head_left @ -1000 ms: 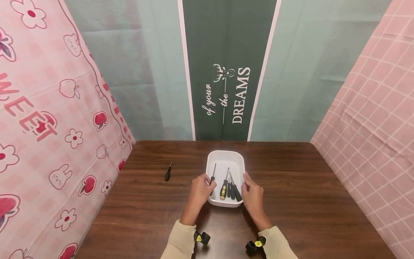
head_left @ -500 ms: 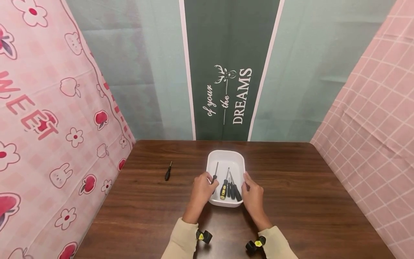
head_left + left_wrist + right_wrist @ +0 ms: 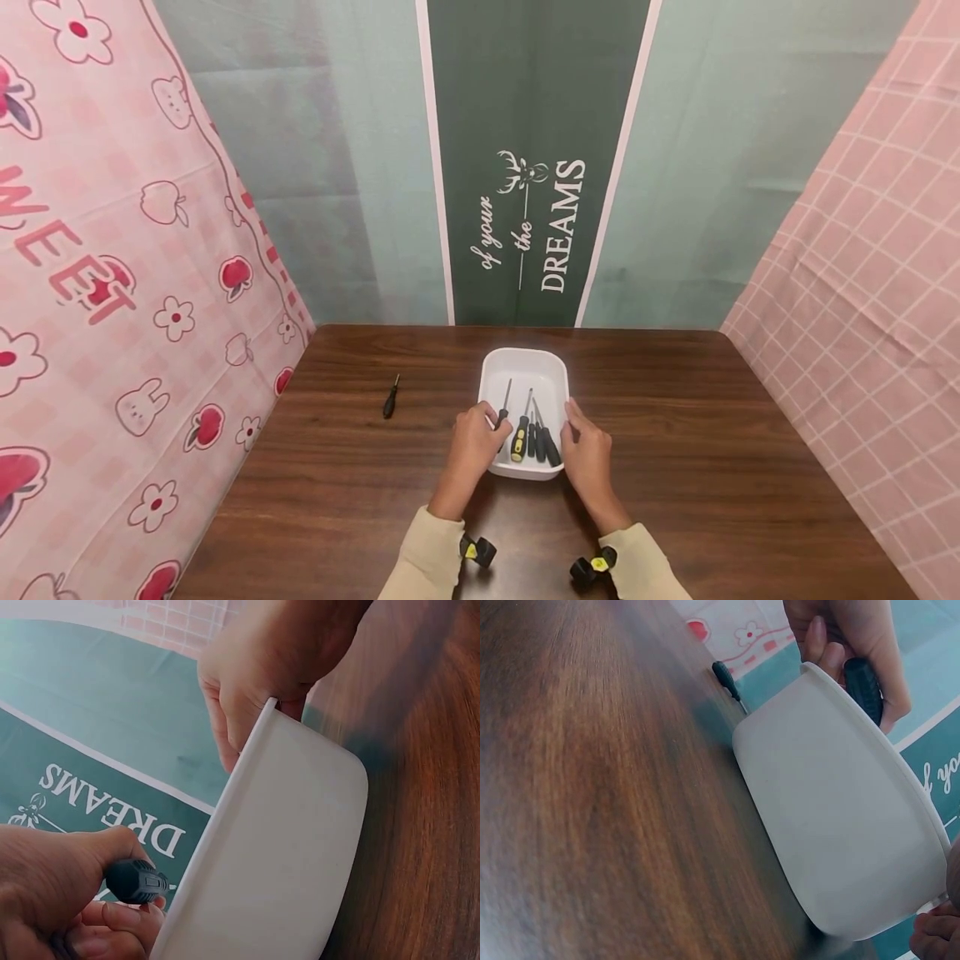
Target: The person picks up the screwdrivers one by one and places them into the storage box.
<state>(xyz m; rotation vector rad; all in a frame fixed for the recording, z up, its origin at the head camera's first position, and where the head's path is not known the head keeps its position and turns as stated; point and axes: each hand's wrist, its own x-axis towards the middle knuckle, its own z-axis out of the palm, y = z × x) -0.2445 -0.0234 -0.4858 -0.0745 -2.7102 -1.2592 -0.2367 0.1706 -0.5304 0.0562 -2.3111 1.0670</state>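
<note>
My left hand (image 3: 474, 440) pinches a black-handled screwdriver (image 3: 505, 410) at the left side of a white tray (image 3: 525, 357), its shaft pointing away from me. In the left wrist view, the butt of that dark handle (image 3: 135, 881) shows between thumb and fingers, above the tray's rim. My right hand (image 3: 588, 450) grips the tray's right rim, thumb inside. Several screwdrivers lie in the tray: one with a yellow-and-black handle (image 3: 519, 438), beside black-handled ones (image 3: 550, 447). The right wrist view shows the tray's outer wall (image 3: 840, 802).
Another black screwdriver (image 3: 389, 402) lies on the brown wooden table (image 3: 675, 433), left of the tray. Behind the table's far edge hangs a green curtain (image 3: 510, 83) with lettering. Pink patterned cloths (image 3: 862, 275) hang on both sides.
My left hand has moved slightly right, carrying the screwdriver over the tray toward the ones lying inside. My right hand and the tray have stayed in place.
</note>
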